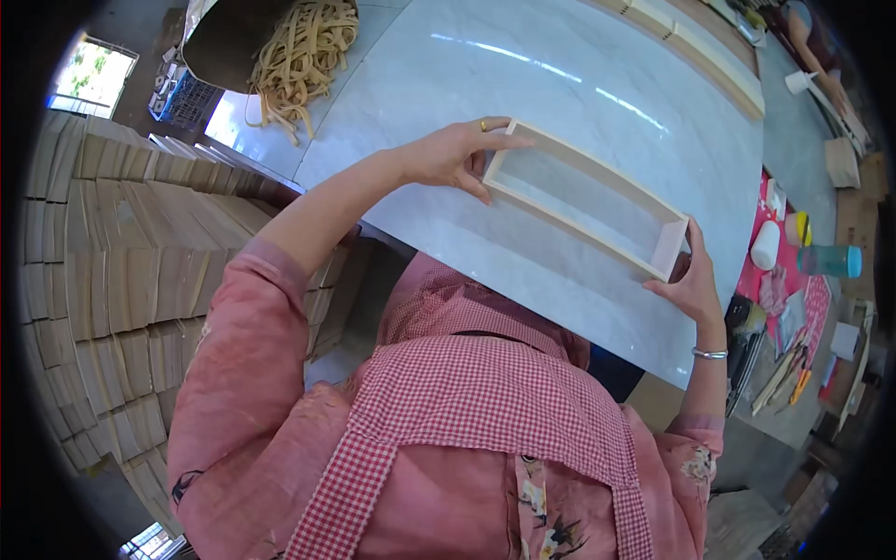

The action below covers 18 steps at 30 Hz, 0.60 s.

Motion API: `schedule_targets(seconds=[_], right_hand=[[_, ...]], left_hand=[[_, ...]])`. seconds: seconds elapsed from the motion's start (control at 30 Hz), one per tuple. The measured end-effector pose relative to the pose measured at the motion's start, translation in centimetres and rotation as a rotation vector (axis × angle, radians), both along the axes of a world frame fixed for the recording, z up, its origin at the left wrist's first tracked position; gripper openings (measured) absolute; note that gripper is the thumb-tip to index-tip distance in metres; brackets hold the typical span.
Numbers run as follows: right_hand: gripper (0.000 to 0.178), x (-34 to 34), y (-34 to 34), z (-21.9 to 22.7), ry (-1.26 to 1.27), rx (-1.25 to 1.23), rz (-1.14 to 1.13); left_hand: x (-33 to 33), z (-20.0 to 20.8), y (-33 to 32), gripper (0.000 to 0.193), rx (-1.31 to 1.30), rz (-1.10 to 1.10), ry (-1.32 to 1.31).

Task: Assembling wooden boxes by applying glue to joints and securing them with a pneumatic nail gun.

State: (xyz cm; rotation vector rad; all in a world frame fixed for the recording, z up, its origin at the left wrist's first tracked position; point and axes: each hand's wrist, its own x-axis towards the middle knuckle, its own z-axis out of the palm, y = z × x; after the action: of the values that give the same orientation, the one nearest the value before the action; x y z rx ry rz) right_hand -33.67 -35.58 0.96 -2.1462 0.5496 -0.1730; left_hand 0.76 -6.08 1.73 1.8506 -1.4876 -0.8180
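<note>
Between my two hands is a long, narrow rectangular wooden frame (583, 222) of pale thin slats, and the table top shows through its middle. My left hand (464, 159), with a ring on one finger, grips the frame's far left end, thumb on the near side and fingers at the far side. At the opposite end my right hand (689, 280) closes around the short right slat, thumb at the near corner and fingers behind it. The frame is over the glossy white table (448, 233); whether it touches the surface I cannot tell.
A tipped metal container (219, 42) spills tan flat strips (303, 56) at the back left. Stacked wooden boards (131, 252) rise on my left. Long wooden slats (695, 56) lie along the far edge. Rightward are a teal-lidded bottle (831, 261), tools and another person's arm (807, 47).
</note>
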Motion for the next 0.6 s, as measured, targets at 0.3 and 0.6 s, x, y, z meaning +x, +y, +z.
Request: schedule_targets(seconds=[0.3, 0.6], right_hand=[[0.122, -1.1, -0.5, 0.4, 0.035, 0.008, -0.036], [0.12, -0.3, -0.6, 1.1, 0.034, 0.034, -0.005]], left_hand=[[-0.6, -0.8, -0.1, 0.103, -0.062, -0.008, -0.048], [-0.9, -0.2, -1.0, 0.102, -0.098, 0.023, -0.062]])
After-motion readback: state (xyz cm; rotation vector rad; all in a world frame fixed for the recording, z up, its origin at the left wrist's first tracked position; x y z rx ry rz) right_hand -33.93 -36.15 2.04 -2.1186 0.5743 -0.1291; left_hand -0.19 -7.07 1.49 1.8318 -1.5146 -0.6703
